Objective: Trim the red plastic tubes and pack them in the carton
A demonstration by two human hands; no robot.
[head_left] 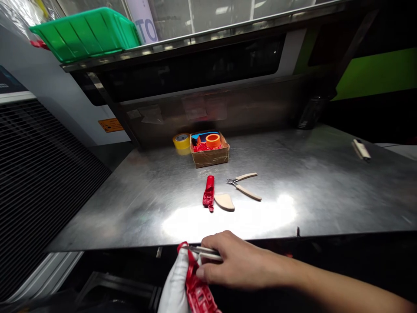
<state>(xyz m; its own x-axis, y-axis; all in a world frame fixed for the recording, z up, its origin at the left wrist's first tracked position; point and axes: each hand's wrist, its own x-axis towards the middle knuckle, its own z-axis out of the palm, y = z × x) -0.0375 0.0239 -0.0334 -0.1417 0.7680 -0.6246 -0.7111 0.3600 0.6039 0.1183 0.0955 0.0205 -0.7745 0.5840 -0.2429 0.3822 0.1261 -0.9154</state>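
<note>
A steel table (293, 182) holds a cardboard box (210, 156), and just off its near edge the gloved left hand (174, 282) grips a red plastic part (198, 293) while the right hand (234, 263) clenches small pliers (203, 251) touching it.

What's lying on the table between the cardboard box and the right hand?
In the head view, a red plastic part, a beige curved piece and pale-handled cutters lie on the steel table between the cardboard box and the right hand.
</note>
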